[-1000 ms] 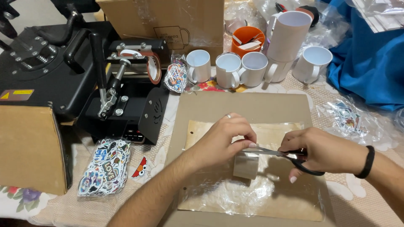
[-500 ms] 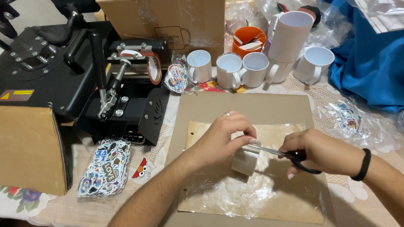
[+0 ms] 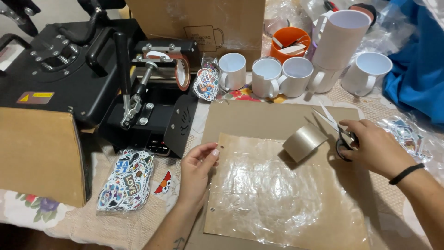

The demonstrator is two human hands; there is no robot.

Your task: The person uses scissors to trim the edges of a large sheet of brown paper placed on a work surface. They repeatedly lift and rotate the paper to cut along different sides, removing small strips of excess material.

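Scissors one pair, one tape roll, five mugs

Tape roll left of scissors

Glossy crinkled plastic film over matt brown cardboard

The right hand covers the scissors' handles, so its grip on them is mostly hidden. The black press at the worktop's far left corner runs off the picture's edge, as does the blue cloth at the far right. The sticker bag's pictures are too small to tell.
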